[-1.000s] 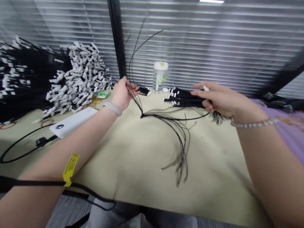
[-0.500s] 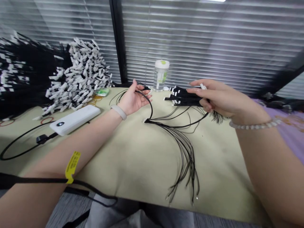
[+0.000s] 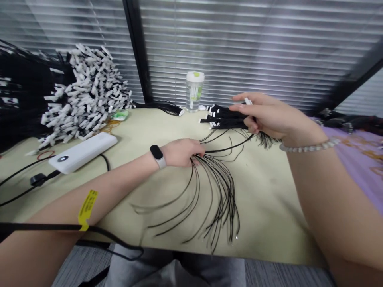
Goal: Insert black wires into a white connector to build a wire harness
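My left hand point(image 3: 183, 152), wearing a dark-faced watch, is closed around the gathered end of a black wire bundle point(image 3: 229, 187). Its fingers hide the white connector there. Loose wires fan out from it toward the table's front edge, and several curve left beneath the wrist. My right hand point(image 3: 267, 117), with a beaded bracelet, is raised to the right and pinches a small white connector point(image 3: 247, 101) between thumb and fingers. A black cable point(image 3: 229, 150) runs from the left hand up to the right hand.
A big pile of white-ended black cables point(image 3: 89, 91) stands at the back left. In front lies a white power bank point(image 3: 83, 152) with a cord. A clear bottle point(image 3: 195, 91) and more black cables point(image 3: 224, 115) sit at the back. Purple cloth point(image 3: 350, 149) lies right.
My left hand has turned from open, palm up, to closed on the bundle's connector end, moving right and nearer. Some wires now lie to the left. My right hand keeps its pinch.
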Demonstrator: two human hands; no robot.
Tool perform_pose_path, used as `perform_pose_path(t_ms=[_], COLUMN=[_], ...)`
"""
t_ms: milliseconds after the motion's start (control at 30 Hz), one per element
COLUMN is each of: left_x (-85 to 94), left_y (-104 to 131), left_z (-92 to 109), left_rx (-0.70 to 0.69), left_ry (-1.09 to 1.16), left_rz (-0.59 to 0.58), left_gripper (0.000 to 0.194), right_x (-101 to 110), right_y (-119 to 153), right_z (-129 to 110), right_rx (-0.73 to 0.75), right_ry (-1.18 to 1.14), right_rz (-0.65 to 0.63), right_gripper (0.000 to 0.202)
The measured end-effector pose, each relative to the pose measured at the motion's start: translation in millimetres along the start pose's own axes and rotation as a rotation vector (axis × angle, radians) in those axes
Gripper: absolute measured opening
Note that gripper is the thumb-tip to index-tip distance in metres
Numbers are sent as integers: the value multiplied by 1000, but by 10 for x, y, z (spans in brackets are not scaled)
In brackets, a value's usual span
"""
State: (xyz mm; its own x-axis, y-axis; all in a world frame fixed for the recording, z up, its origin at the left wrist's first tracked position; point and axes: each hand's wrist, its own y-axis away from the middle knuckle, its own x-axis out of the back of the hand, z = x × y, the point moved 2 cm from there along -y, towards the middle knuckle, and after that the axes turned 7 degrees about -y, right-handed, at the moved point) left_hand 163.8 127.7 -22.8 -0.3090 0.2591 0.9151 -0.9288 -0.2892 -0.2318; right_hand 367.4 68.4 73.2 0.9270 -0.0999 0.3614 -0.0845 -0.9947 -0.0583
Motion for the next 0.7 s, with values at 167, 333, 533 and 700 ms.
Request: perform_pose_path(t_ms=[167, 333, 533, 700], left_x=[-43, 34, 208, 371], left_y=[16, 61, 52, -16], left_z=[2, -6, -206, -174], left_rx=[51, 65, 267, 323], left_ry=[-139, -46, 253, 483], left_rz=[111, 321, 721, 700], left_gripper=[8, 4, 22, 38], right_x=[7, 24, 40, -89], right_y=[-20, -35, -39, 120], right_z=[19, 29, 38, -191], right_rx=[10, 41, 38, 92], right_ry=[25, 53, -21, -209], right_rz=[1, 7, 30, 89], right_gripper=[41, 40, 43, 28])
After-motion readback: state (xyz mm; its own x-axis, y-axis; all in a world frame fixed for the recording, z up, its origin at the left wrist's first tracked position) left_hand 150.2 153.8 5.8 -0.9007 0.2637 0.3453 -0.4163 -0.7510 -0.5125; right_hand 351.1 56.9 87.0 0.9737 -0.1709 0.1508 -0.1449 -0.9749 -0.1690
